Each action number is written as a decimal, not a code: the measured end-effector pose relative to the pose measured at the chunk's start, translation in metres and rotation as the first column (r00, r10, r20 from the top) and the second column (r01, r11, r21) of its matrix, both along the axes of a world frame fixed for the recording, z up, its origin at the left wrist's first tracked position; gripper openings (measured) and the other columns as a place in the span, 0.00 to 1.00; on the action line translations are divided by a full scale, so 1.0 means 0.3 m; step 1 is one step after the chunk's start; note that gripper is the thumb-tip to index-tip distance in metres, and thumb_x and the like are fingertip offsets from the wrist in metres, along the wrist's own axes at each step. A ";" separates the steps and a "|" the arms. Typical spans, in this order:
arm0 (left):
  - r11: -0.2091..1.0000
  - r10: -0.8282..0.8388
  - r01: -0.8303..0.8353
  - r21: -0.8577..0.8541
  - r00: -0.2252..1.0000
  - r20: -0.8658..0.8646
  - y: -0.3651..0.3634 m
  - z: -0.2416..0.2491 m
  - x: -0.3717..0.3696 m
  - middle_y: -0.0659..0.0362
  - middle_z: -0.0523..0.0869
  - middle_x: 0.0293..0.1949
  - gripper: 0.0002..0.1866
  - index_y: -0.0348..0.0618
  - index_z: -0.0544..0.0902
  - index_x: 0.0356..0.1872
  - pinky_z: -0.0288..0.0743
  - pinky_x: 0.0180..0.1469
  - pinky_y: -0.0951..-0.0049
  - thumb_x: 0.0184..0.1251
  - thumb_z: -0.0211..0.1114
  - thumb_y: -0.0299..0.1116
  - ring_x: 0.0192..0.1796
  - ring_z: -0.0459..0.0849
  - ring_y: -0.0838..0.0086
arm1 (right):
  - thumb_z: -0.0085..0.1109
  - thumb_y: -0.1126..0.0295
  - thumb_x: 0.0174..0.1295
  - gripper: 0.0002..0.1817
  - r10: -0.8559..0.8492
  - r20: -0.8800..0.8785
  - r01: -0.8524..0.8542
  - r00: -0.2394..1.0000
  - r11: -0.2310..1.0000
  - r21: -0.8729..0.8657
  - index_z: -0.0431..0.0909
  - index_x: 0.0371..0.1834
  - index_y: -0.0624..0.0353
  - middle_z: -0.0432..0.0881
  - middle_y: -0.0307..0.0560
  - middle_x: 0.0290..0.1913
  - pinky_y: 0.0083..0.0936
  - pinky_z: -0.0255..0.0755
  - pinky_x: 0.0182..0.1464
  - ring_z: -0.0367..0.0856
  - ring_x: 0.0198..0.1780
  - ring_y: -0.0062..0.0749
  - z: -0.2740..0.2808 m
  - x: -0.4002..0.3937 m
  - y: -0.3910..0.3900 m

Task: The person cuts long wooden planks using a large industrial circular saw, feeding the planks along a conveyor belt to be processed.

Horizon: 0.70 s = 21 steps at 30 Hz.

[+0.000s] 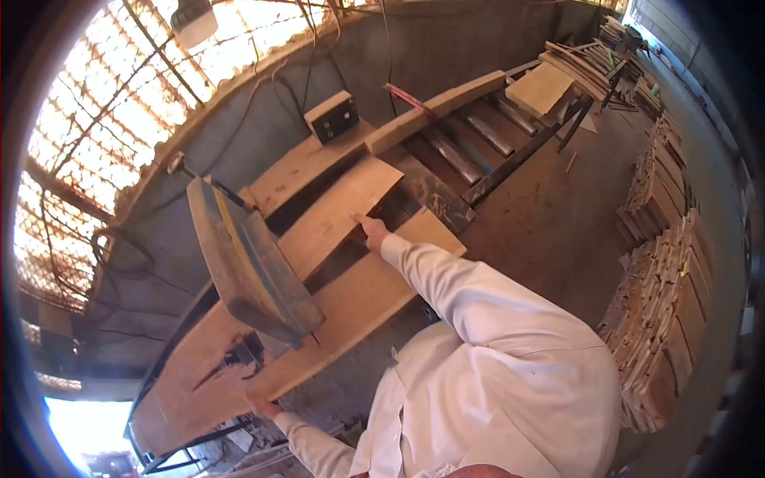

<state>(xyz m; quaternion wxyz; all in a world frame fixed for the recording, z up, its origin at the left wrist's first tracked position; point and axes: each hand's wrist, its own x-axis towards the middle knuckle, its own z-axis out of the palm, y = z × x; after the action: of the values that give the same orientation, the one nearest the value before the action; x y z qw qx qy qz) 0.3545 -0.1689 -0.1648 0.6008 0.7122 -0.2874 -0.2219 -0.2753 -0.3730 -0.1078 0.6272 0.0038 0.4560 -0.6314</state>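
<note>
A wide wooden board (pixel 335 211) lies lengthwise beside a bandsaw's upper housing (pixel 247 263). My right hand (pixel 372 231) is closed on this board's near edge, one digit on top and the other fingers partly hidden. A wooden work surface (pixel 358 299) runs under the housing along my side. My left hand (pixel 261 405) rests at its near edge, left of the housing, with fingers laid out on the wood and holding nothing. Around the blade area, a dark torn opening (pixel 243 354) shows in the surface. The blade itself is hard to make out.
Behind the board runs a long wooden fence (pixel 434 111) with a block (pixel 331 115) beside it. Metal rollers (pixel 454 155) continue to the far right. Stacked boards (pixel 661 319) stand along the right. Cables hang on the wall; a bright lattice is at upper left.
</note>
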 end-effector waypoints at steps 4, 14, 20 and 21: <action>0.921 0.139 -0.210 0.328 0.964 0.226 0.022 0.152 -0.127 0.45 0.87 0.49 0.25 0.36 0.69 0.73 0.81 0.44 0.61 0.78 0.52 0.31 0.45 0.87 0.61 | 0.69 0.65 0.64 0.14 0.090 -0.110 -0.086 0.990 0.995 0.045 0.81 0.50 0.56 0.85 0.46 0.50 0.49 0.83 0.52 0.86 0.48 0.38 0.169 0.017 -0.015; 0.910 0.142 -0.295 0.293 0.883 0.447 0.019 0.152 -0.110 0.38 0.87 0.50 0.28 0.32 0.84 0.56 0.80 0.48 0.50 0.78 0.55 0.51 0.48 0.86 0.47 | 0.69 0.68 0.63 0.18 -0.164 -0.085 0.149 0.983 0.976 -0.159 0.82 0.54 0.63 0.86 0.46 0.50 0.38 0.83 0.52 0.86 0.48 0.37 0.323 -0.294 0.296; 0.920 0.227 -0.247 0.304 0.969 0.103 -0.020 0.167 -0.129 0.43 0.86 0.54 0.28 0.34 0.84 0.57 0.77 0.59 0.48 0.77 0.54 0.51 0.54 0.85 0.50 | 0.69 0.57 0.65 0.25 -0.593 -0.293 0.529 0.750 0.804 -0.273 0.82 0.56 0.68 0.85 0.47 0.53 0.28 0.76 0.55 0.83 0.51 0.31 0.399 -0.789 0.324; 0.915 0.229 -0.255 0.312 0.966 0.120 -0.049 0.173 -0.168 0.43 0.87 0.54 0.27 0.34 0.84 0.57 0.78 0.58 0.48 0.76 0.55 0.50 0.53 0.85 0.50 | 0.68 0.55 0.65 0.27 -0.641 -0.333 0.588 0.692 0.768 -0.256 0.81 0.57 0.69 0.85 0.48 0.55 0.28 0.75 0.56 0.82 0.53 0.31 0.429 -0.890 0.330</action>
<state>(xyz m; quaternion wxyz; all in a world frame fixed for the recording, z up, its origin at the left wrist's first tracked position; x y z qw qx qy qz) 0.3042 -0.1837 -0.1130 0.4860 0.8398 -0.1806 -0.1611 -0.5422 -0.2741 0.0210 0.2709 -0.0139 0.5049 -0.8195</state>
